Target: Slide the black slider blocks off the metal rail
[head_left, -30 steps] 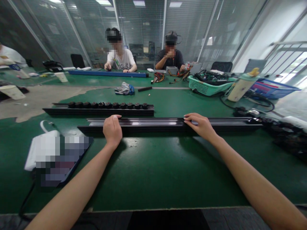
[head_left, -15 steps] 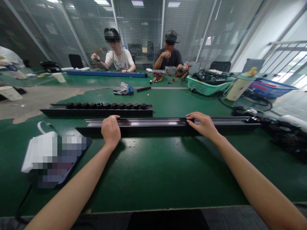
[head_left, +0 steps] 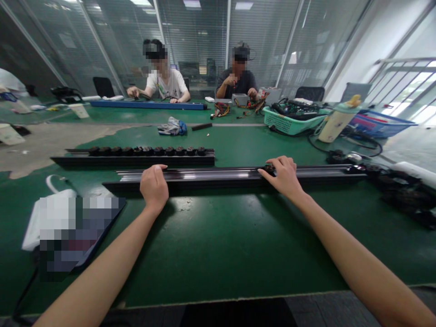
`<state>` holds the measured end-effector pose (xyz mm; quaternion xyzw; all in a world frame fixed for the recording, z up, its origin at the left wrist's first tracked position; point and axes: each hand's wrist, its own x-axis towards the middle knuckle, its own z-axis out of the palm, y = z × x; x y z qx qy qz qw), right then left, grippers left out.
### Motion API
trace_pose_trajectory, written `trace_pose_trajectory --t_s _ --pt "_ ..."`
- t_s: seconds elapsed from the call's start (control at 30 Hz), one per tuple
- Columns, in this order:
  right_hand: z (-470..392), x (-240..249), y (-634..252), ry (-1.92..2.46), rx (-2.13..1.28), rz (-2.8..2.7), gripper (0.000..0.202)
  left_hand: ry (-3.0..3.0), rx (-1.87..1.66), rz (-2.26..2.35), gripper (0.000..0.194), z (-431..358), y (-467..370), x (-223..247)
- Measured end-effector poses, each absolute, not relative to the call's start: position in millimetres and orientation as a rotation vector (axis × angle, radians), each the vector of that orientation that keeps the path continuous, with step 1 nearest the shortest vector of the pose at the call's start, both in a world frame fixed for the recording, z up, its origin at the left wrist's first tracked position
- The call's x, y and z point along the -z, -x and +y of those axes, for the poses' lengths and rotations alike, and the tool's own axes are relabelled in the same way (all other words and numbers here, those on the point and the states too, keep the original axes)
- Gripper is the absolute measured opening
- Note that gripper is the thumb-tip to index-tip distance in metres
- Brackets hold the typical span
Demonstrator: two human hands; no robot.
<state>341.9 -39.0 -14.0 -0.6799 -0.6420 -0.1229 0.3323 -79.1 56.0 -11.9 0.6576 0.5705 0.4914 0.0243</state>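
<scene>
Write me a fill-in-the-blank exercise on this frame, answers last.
The left hand and right hand are both at the ____ of two long black rails.
A row of dark round parts sits along the ____ rail.
The grey-blue cloth lies to the ____ of the mint-green basket, as pictured.
The tabletop is colored ____.

Missing words: nearer; farther; left; green.

Rail (head_left: 214,176) on table (head_left: 218,254), second rail (head_left: 136,161) behind — basket (head_left: 289,125) farther back, to right

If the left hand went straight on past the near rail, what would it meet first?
Probably the far black rail; how high the left hand would pass is hard to judge.
</scene>
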Motion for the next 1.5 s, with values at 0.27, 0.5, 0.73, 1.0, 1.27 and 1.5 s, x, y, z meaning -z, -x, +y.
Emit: trace_pose_trajectory --t_s 0.27,0.5,0.73,1.0,1.27,1.5 --pt "-36.6 15.1 -351.1 1.867 0.307 -1.600 0.029 -2.052 -1.497 1.782 0.050 54.7 78.3 9.1" --pt "-36.4 9.5 -363.1 1.908 0.260 -1.597 0.029 -2.054 -1.502 1.785 0.049 55.5 78.4 9.9" --pt "-35.1 0.9 -376.8 1.840 0.117 -1.716 0.036 -2.086 -1.491 1.789 0.050 55.9 78.8 9.6" --pt "-42.2 -4.5 -372.3 1.951 0.052 -1.690 0.039 -2.099 -1.484 1.797 0.052 57.7 79.2 10.7" --pt "-40.8 -0.9 -364.9 2.053 0.088 -1.609 0.030 -2.101 -1.468 1.806 0.052 56.1 78.3 9.1" --pt "-41.6 -1.3 -360.3 2.095 0.106 -1.573 0.025 -2.086 -1.451 1.820 0.054 55.5 77.8 8.3"
